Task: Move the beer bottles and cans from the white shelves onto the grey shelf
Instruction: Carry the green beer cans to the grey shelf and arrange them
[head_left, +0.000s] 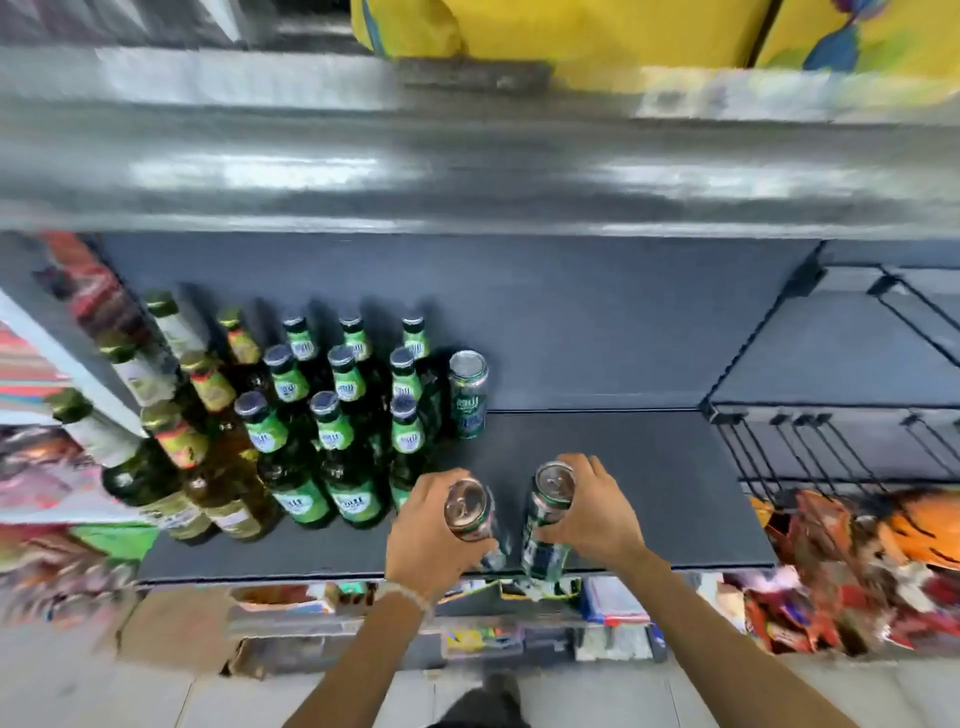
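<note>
Two cans coming in to the grey shelf (649, 483)

Left hand (434, 530) and right hand (592, 512) each have fingers curled round a green can (470, 512) (550, 519) above the shelf's front edge. Best set upright just beside the standing can (467, 395), right of the green bottles (332, 415). Can bases are hidden; the upper shelf is blurred.

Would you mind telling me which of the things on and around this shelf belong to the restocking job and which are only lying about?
Part of the job:
- can in the left hand
- can in the right hand
- can already standing
- green-label bottles
- taller bottles
- grey shelf

Lying about:
- snack packets
- cardboard box
- yellow packs
</note>
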